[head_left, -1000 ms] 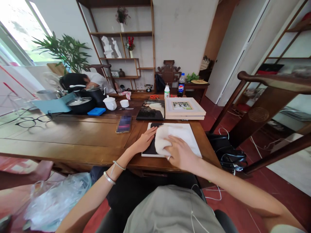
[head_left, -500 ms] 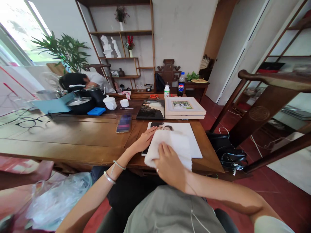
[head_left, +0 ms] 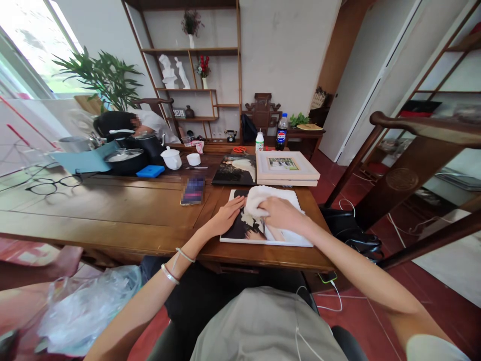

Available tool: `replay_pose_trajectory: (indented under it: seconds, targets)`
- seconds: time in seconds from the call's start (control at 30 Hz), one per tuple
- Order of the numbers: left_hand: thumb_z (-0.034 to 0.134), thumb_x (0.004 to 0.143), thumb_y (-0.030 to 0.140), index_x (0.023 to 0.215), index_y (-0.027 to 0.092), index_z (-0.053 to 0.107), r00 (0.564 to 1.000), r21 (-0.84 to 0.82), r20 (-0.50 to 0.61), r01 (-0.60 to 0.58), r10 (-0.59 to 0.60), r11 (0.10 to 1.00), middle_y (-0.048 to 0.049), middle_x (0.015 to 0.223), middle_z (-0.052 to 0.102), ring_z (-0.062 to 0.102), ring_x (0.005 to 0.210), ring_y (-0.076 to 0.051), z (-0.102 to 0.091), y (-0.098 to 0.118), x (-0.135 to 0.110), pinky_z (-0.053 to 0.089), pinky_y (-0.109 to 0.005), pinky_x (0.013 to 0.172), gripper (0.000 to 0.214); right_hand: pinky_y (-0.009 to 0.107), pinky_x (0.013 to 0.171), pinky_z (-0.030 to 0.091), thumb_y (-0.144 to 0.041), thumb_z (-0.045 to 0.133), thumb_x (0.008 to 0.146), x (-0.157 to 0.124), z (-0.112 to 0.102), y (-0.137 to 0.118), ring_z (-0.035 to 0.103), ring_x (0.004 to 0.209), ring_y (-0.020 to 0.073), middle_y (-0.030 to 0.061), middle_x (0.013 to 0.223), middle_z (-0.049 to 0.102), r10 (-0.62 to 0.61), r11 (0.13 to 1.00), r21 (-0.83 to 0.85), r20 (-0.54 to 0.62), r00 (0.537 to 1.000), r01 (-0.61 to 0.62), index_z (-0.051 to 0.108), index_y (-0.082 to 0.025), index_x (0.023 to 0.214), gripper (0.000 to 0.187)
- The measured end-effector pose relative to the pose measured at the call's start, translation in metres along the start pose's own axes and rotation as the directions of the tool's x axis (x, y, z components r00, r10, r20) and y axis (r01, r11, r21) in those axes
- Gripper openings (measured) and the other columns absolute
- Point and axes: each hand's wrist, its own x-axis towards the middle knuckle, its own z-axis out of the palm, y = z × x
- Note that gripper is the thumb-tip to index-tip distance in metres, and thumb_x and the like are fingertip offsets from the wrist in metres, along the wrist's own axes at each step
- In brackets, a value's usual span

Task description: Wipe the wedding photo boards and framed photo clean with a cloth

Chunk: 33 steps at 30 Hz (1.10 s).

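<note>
L hand (head_left: 226,216) flat on photo panel (head_left: 232,233); R hand (head_left: 282,212) clutching cloth (head_left: 257,197); pale stack (head_left: 287,170), dk photo (head_left: 229,172) just behind.

A daylit room with a pale grey wall (head_left: 289,55) and a dark red tiled floor (head_left: 372,313).
Strong white light fills the pale-framed glass window (head_left: 35,42) at the upper left, and a leafy green plant (head_left: 110,80) stands near it; against the back wall rises an open brown wooden shelf unit (head_left: 191,51) with thin uprights and stepped boards, while to its right sit a dark carved wooden chair (head_left: 262,114) and a low dark wooden side table (head_left: 315,135), followed by a tall white door (head_left: 358,93); a large curved-back brown wooden chair (head_left: 408,168), its back bearing a round carved medallion, fills the right foreground, and a long polished brown wooden table (head_left: 112,213) reflects a soft sheen.
</note>
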Motion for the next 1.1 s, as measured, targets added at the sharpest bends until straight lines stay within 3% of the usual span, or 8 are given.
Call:
replay_pose_trajectory:
  seconds: [0.13,0.27,0.47,0.63,0.77,0.9,1.0,1.1]
  targets:
    - [0.032,0.094,0.028,0.134,0.017,0.046,1.0,0.001,-0.013,0.003,-0.003,1.0,-0.0093,0.145,0.04,0.031,0.137,-0.022,0.001,0.0,0.0,0.027,-0.043,0.113,0.044,0.026,0.058,0.037,-0.019,0.051,0.07,0.041,-0.006,0.019,0.061,0.075,0.0226,0.0087,0.085,0.069,-0.028,0.988,0.152,-0.02,0.999,0.031,0.065,-0.016,0.082,0.019]
    - [0.032,0.095,0.028,0.132,0.016,0.048,1.0,0.006,-0.021,-0.005,0.005,1.0,-0.0102,0.142,0.044,0.036,0.135,-0.022,-0.002,0.004,0.0,0.029,-0.042,0.112,0.043,0.023,0.062,0.039,-0.015,0.046,0.072,0.076,-0.004,0.012,0.061,0.074,0.0187,0.0045,0.077,0.069,-0.121,0.968,0.219,-0.027,0.992,0.124,0.065,-0.015,0.078,0.019]
    - [0.031,0.094,0.024,0.128,0.015,0.052,0.999,0.008,-0.023,-0.047,0.047,0.999,-0.0124,0.131,0.053,0.046,0.125,-0.022,-0.005,0.008,0.001,0.035,-0.042,0.109,0.041,0.025,0.071,0.04,-0.013,0.048,0.071,0.092,0.004,-0.003,0.059,0.082,0.0202,0.0064,0.085,0.069,-0.181,0.953,0.235,-0.057,0.982,0.189,0.065,-0.014,0.076,0.019]
    - [0.03,0.095,0.025,0.132,0.016,0.048,0.999,-0.003,-0.017,-0.041,0.04,0.999,-0.0108,0.14,0.046,0.038,0.133,-0.022,-0.002,0.003,0.0,0.029,-0.043,0.112,0.042,0.024,0.064,0.041,-0.012,0.048,0.07,0.07,0.006,0.016,0.061,0.073,0.0186,0.0043,0.079,0.07,-0.143,0.954,0.26,-0.046,0.989,0.15,0.067,-0.015,0.081,0.023]
    - [0.031,0.095,0.027,0.136,0.019,0.044,1.0,0.005,-0.013,-0.009,0.009,1.0,-0.0081,0.145,0.04,0.031,0.137,-0.021,-0.001,0.001,-0.001,0.026,-0.044,0.113,0.044,0.026,0.073,0.042,-0.01,0.048,0.071,0.035,0.01,0.045,0.061,0.086,0.0221,0.0093,0.097,0.07,-0.09,0.964,0.242,-0.085,0.992,0.108,0.067,-0.013,0.089,0.027]
    - [0.028,0.096,0.027,0.139,0.022,0.04,1.0,0.006,0.005,0.004,-0.004,1.0,-0.0064,0.147,0.037,0.029,0.138,-0.02,-0.001,0.003,-0.002,0.026,-0.044,0.113,0.045,0.033,0.081,0.042,-0.01,0.047,0.074,0.0,0.018,0.07,0.06,0.096,0.0272,0.0151,0.103,0.067,0.047,0.989,0.147,-0.119,0.992,-0.029,0.067,-0.011,0.095,0.029]
    - [0.028,0.096,0.028,0.139,0.024,0.04,1.0,0.005,0.007,0.012,-0.012,1.0,-0.0061,0.147,0.038,0.029,0.138,-0.02,-0.002,0.005,-0.002,0.026,-0.044,0.113,0.045,0.04,0.09,0.041,-0.008,0.048,0.073,-0.024,0.025,0.068,0.056,0.108,0.0299,0.0195,0.116,0.062,0.049,0.997,0.061,-0.162,0.986,-0.04,0.068,-0.009,0.093,0.028]
    - [0.029,0.096,0.028,0.138,0.024,0.041,1.0,-0.002,-0.006,0.003,-0.003,1.0,-0.0055,0.147,0.038,0.03,0.138,-0.02,-0.002,0.005,-0.001,0.025,-0.044,0.113,0.044,0.047,0.105,0.03,-0.003,0.048,0.066,-0.048,0.029,0.038,0.042,0.127,0.0301,0.0166,0.133,0.052,-0.032,0.998,0.041,-0.2,0.979,0.041,0.07,-0.013,0.086,0.031]
